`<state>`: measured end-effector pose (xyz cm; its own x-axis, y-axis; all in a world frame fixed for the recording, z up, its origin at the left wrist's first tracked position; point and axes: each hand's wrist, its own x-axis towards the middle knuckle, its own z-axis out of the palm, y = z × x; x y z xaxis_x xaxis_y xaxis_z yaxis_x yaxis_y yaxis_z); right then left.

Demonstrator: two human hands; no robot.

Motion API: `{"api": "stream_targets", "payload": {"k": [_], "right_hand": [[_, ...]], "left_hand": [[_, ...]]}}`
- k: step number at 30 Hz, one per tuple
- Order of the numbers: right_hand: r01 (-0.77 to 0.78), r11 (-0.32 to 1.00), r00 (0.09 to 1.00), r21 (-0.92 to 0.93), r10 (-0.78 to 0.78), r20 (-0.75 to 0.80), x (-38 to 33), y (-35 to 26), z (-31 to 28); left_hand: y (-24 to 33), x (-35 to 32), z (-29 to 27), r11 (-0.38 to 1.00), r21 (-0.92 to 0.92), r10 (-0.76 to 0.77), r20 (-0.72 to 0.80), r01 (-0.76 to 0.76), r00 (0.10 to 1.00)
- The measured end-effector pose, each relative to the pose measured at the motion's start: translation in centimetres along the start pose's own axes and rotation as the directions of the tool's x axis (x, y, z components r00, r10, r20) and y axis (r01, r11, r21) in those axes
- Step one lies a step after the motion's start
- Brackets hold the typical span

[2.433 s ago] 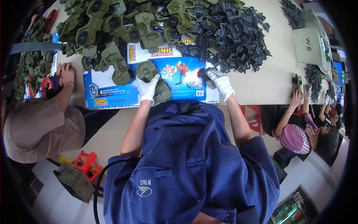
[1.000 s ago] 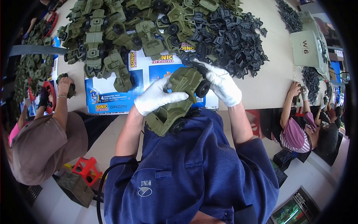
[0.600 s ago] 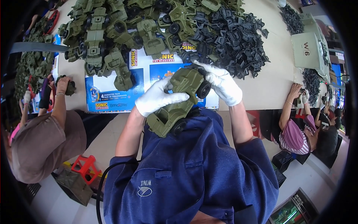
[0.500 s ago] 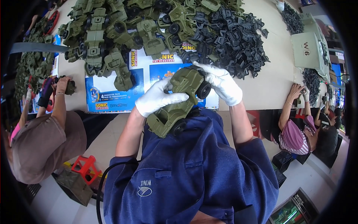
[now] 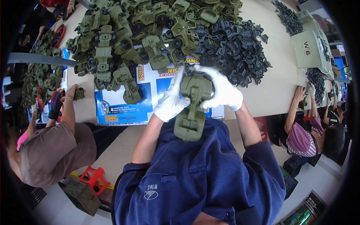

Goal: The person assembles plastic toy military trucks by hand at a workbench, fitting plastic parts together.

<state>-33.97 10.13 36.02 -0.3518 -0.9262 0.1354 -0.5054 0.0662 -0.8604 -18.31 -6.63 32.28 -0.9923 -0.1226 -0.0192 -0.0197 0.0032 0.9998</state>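
Both white-gloved hands hold an olive-green toy vehicle (image 5: 190,125) in front of my chest, over the table's near edge. My left hand (image 5: 170,101) is closed around its left side, thumb on the body. My right hand (image 5: 225,92) grips the right side, its fingers curled over the far end. A dark piece shows between the fingertips at that end, mostly hidden, so I cannot tell its kind. Beyond my hands lies a heap of similar green toy vehicles (image 5: 155,50), some with black wheels. To its right is a heap of small black plastic parts (image 5: 238,52).
Blue-and-white printed cardboard (image 5: 123,108) covers part of the table (image 5: 277,86). A pale bin (image 5: 309,50) stands at the right. Co-workers sit on both sides, one in a brown shirt (image 5: 60,153) at left. A red stool (image 5: 93,180) is on the floor.
The toy vehicle has turned from a slant to nearly straight, pointing away from me, its top now facing up. Both hands have shifted their hold on it. The whole view has shifted slightly.
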Motion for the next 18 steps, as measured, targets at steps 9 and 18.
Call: {"api": "stream_targets", "payload": {"k": [9,18], "right_hand": [[-0.007,0.999,0.974,0.035,0.015,-0.228,-0.6,-1.8,3.0],[0.121,0.988,0.807,0.093,-0.044,-0.589,1.3,-3.0,7.0]], "left_hand": [[0.7,0.5,1.2,0.98,0.109,0.193,-0.282,-0.168,0.94],[1.9,0.9,1.1,0.914,0.3,0.382,-0.408,-0.274,0.829]]}}
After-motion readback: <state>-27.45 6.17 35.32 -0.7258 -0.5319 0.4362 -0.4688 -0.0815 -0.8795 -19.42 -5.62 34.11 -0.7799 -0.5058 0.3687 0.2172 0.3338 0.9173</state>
